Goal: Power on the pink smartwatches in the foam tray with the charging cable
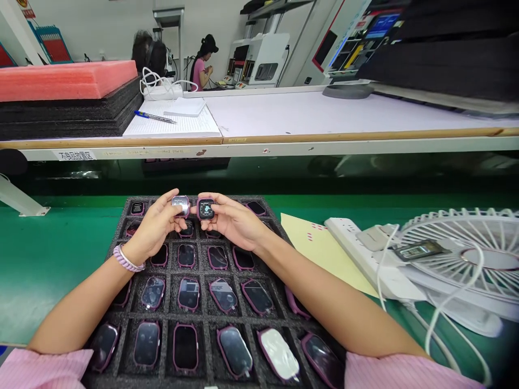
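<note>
My left hand (pixel 160 221) is closed on a purple-framed smartwatch (pixel 181 203) whose screen shines with glare. Close beside it, my right hand (pixel 233 219) grips a second smartwatch (pixel 206 209), its dark screen lit with a watch face. Both are held over the far rows of a black foam tray (pixel 205 342). Several purple smartwatch bodies without straps lie in the tray's square compartments, among them a dark one (pixel 185 347) at the front and one with a white face (pixel 279 354). My forearms cover some compartments.
Right of the tray lie a yellow sheet (pixel 324 254), a white power strip (pixel 357 259) and a white fan (pixel 478 259) with loose cables. A shelf (pixel 284 116) above carries foam sheets (pixel 68 81), paper and a pen (pixel 155 116). Two people are in the background.
</note>
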Demonstrator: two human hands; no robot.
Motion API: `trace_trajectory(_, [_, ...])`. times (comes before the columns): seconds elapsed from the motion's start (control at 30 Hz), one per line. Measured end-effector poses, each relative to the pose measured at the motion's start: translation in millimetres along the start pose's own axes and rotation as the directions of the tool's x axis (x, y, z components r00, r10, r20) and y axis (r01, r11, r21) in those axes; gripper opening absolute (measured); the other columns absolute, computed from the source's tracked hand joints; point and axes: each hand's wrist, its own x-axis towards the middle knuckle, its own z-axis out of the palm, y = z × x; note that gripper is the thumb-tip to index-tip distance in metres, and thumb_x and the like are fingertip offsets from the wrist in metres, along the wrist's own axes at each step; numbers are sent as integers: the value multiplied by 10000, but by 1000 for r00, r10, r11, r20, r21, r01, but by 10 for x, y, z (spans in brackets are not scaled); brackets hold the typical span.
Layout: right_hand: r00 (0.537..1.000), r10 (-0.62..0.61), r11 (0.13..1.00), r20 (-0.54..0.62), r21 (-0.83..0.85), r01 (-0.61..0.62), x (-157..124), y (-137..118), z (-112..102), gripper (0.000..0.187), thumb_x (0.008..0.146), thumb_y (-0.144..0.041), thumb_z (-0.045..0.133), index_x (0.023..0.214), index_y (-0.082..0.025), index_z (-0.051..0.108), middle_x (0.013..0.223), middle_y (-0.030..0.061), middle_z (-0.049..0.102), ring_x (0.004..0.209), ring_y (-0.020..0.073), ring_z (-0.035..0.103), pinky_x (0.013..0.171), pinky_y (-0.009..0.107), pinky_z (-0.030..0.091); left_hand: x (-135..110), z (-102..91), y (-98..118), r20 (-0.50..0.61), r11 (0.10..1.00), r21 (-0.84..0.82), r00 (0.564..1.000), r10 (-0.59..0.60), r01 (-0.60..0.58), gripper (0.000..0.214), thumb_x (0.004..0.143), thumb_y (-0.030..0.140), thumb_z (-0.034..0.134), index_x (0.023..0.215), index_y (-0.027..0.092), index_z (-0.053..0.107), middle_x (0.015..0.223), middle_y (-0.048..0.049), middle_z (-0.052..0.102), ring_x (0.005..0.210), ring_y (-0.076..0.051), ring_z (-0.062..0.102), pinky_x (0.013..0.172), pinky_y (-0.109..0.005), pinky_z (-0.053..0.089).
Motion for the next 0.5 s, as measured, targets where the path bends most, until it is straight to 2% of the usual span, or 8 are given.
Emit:
trace_trajectory(0.13, [999,-31,999,-23,-36,31,-6,14,-6,419,815,-254,841,1179,-201,641,1050,51,754,697,146,684,712,298,555,8,-23,-1,8,1000,-10,1000,6,-6,485,852,207,668,1317,146,545,816,26,639,527,-84,630,518,-204,482])
trace_trajectory(0.33, [996,-91,990,-7,-111,90,-36,15,4,462,790,-200,836,1206,-206,634,1057,32,752,722,130,708,708,256,544,17,-58,-56,97,997,10,993,72,-73,466,790,211,719,1225,178,557,950,-1,704,640,-142,750,659,-272,635])
trace_trajectory(0.5, [993,-117,984,7,-137,117,-50,11,0,460,793,-193,825,1215,-212,642,945,-12,733,741,142,727,705,256,553,15,-52,-64,127,995,38,988,87,-93,438,742,212,746,1140,168,568,974,-11,729,636,-152,761,654,-271,658])
